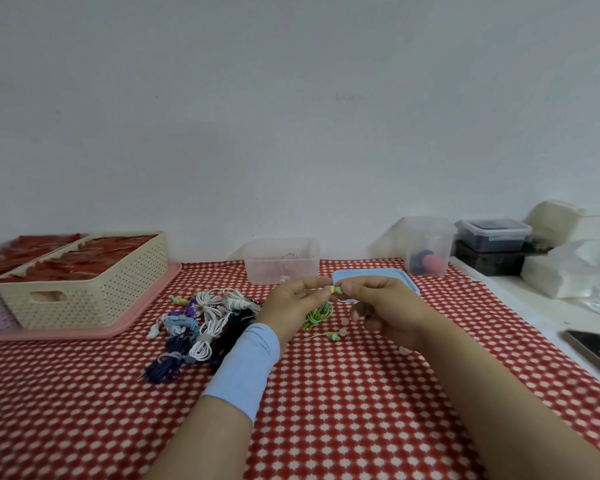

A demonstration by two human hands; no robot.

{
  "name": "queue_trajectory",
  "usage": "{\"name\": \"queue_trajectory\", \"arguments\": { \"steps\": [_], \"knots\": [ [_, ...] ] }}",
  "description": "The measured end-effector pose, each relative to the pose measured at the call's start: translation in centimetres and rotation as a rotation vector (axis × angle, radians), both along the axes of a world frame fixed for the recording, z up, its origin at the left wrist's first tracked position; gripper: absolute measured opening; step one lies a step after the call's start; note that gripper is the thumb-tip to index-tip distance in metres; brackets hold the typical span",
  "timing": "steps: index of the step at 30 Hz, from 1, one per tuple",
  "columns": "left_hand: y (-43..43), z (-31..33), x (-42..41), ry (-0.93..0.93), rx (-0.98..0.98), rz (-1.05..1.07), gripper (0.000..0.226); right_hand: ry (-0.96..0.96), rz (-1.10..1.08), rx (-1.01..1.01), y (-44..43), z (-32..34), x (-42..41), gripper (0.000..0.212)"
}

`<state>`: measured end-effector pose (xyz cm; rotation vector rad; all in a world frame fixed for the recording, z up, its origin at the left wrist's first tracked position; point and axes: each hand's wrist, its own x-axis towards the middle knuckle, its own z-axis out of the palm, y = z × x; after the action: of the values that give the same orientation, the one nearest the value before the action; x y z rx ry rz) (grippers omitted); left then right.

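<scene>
Fingers of the left hand [291, 308] and right hand [385, 306] pinch one green earbud [334, 289] above the counter [326, 410]. Pressing squarely along its axis, with the cable [321, 315] slack, likely works best.

**Two Arms and One Blue Band**

I can see two arms and two hands. The left arm [201, 427] wears a soft, light blue wristband [246, 365]. It is a wide tube of cloth, plain and smooth, with no pictures or words on it. It fits snugly and starts just behind the left hand [291, 306]. The right arm [482, 393] is bare, and so is the right hand [385, 306].
</scene>
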<state>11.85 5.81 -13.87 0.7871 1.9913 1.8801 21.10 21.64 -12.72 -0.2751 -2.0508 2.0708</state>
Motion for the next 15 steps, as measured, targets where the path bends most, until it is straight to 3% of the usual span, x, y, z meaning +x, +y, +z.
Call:
{"name": "queue_trajectory", "arguments": {
  "steps": [9, 15],
  "knots": [
    [-0.29, 0.27, 0.31, -0.112, 0.048, -0.060, 0.020, 0.041, 0.012, -0.063, -0.27, -0.12, -0.12, 0.024],
    [-0.45, 0.11, 0.14, -0.066, 0.045, -0.099, 0.015, 0.041, 0.031, -0.001, -0.15, -0.20, 0.01, 0.023]
  ]
}}
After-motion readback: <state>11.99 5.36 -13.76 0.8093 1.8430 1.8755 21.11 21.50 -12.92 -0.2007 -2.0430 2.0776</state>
